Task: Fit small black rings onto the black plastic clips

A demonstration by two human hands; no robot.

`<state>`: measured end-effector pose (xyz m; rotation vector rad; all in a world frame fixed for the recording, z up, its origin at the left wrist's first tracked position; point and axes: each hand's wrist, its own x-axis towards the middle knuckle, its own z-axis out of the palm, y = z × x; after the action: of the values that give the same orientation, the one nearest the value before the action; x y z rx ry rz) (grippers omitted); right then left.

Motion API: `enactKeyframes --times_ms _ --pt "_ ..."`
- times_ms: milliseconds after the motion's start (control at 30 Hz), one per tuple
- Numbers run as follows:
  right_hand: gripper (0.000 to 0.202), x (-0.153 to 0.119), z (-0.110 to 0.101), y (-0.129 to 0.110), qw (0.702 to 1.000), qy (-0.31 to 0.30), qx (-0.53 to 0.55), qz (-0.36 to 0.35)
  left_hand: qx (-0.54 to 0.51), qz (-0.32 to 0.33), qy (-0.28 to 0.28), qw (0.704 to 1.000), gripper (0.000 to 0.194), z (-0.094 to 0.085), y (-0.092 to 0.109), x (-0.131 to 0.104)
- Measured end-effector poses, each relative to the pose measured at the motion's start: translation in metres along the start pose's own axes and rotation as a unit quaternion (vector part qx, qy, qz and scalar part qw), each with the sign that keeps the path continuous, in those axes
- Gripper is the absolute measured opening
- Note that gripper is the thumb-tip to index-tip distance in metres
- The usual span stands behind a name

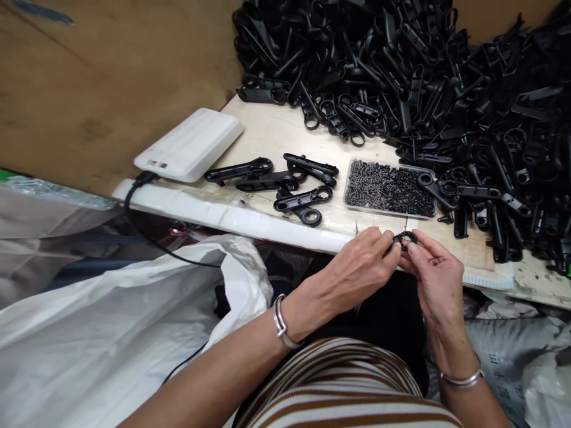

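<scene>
Near the table's front edge, both my hands are closed on one black plastic part with a ringed end (405,239). My left hand (368,258) grips it from the left, its fingers covering much of the part. From the right, my right hand (435,267) pinches the ring between thumb and fingers. Just beyond my hands lies a clear shallow box (389,187) full of tiny dark pieces. Left of the box sit several black plastic parts with ringed ends (303,199), loosely stacked.
A large heap of black plastic parts (379,65) covers the back and right of the table. A white power bank (190,145) with a black cable (134,220) lies at the left. A white sack (111,327) hangs below the table's padded edge (232,217).
</scene>
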<state>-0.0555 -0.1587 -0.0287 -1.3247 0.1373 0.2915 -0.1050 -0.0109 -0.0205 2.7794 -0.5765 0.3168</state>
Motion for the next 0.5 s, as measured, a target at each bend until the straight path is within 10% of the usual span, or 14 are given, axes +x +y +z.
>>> enactKeyframes --times_ms 233,500 --pt "0.042 0.003 -0.004 -0.010 0.996 -0.077 0.021 0.031 -0.164 -0.096 0.201 0.961 0.015 0.008 0.006 0.002" --pt "0.043 0.001 -0.005 -0.012 0.996 -0.085 0.005 0.013 -0.196 -0.129 0.205 0.950 0.013 0.008 0.016 0.004"
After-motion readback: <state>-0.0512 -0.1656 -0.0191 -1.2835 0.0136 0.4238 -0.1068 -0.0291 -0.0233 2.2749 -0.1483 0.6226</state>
